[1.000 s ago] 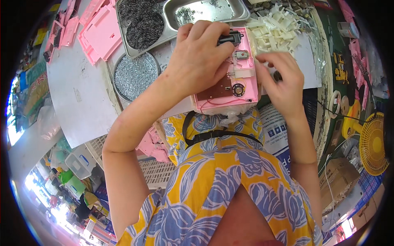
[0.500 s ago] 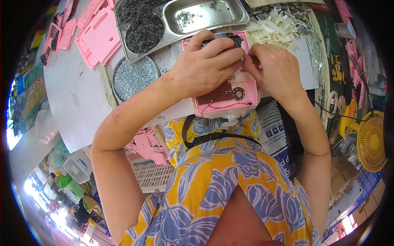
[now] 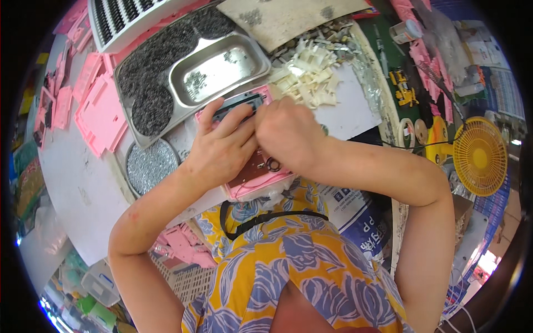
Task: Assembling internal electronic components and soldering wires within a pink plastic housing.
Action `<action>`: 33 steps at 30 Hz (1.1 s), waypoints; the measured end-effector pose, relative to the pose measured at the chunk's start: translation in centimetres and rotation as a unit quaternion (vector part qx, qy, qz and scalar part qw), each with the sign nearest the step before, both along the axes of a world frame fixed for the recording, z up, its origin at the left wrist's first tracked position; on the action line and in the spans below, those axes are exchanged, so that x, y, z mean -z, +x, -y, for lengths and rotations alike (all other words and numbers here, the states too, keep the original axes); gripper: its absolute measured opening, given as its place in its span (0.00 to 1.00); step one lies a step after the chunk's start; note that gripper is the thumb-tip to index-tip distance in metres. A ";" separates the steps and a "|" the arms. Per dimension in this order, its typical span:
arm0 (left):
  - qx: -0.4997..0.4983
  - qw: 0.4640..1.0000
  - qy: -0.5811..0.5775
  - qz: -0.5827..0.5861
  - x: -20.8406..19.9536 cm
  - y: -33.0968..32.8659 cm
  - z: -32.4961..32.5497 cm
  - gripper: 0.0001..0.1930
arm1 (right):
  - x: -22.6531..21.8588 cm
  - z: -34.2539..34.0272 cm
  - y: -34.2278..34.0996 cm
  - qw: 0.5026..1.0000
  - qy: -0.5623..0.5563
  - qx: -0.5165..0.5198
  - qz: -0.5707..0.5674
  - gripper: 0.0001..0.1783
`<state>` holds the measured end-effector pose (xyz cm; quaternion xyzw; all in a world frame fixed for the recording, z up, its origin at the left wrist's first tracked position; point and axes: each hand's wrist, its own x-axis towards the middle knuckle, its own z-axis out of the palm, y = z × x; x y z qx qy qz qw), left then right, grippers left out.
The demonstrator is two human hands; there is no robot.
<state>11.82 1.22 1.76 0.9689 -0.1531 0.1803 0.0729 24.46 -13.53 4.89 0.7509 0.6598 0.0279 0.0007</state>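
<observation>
A pink plastic casing (image 3: 257, 186) lies at the table's near edge on clear wrapping. Inside it are a brown board (image 3: 248, 172), a small round black part (image 3: 272, 165), a thin red wire and, at the far end, a dark grey part (image 3: 244, 104). My left hand (image 3: 225, 147) curls over the casing's left side, its bent fingers gripping it near the grey part. Over the right side, my right hand (image 3: 291, 133) is closed like a fist beside the left fingertips. What its fingers pinch, if anything, is hidden under the hand.
Behind the casing stands a metal tray (image 3: 256, 54) with many small dark springs (image 3: 161, 66). A round tin of small screws (image 3: 152, 164) sits left, with pink panels (image 3: 102, 114) beyond. Cream plastic pieces (image 3: 313, 75) lie back right; a yellow fan (image 3: 480, 156) stands at far right.
The view has tilted, shifting the scene leftward and down. My right hand has turned over from a fingertip pinch at the casing's right edge into a closed fist over it. My left hand stays on the casing.
</observation>
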 end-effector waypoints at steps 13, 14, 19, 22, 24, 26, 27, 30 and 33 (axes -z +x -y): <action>-0.006 0.988 0.050 -0.145 -2.2 -2.0 0.0 0.32 | -8.1 6.4 32.1 0.944 0.055 0.323 -0.048 0.13; -0.003 0.987 0.045 -0.153 -2.1 -2.0 -0.2 0.33 | -11.6 5.6 33.0 0.897 -0.054 0.432 0.073 0.15; 0.005 0.988 0.031 -0.154 -1.5 -1.7 -0.3 0.32 | -4.2 18.4 55.0 0.737 0.036 0.635 -0.228 0.12; -0.008 0.987 0.031 -0.159 -1.6 -2.1 -0.3 0.31 | -1.0 17.9 54.8 0.682 0.016 0.665 -0.305 0.14; -0.023 0.989 0.021 -0.147 -1.9 -1.7 0.1 0.26 | -0.7 18.2 54.2 0.613 -0.050 0.683 -0.394 0.18; -0.023 0.989 0.019 -0.147 -2.1 -1.5 0.1 0.26 | -0.1 19.7 55.5 0.649 -0.060 0.659 -0.375 0.18; -0.024 0.989 0.017 -0.147 -2.1 -1.4 0.2 0.26 | -0.4 19.8 55.8 0.678 -0.075 0.651 -0.334 0.18; -0.039 0.993 -0.003 -0.109 -1.4 -1.9 0.2 0.25 | -2.0 17.9 54.3 0.767 -0.143 0.607 -0.151 0.19; -0.028 0.994 -0.006 -0.109 -1.2 -2.3 -0.1 0.24 | -3.5 18.3 53.1 0.824 -0.159 0.544 0.014 0.18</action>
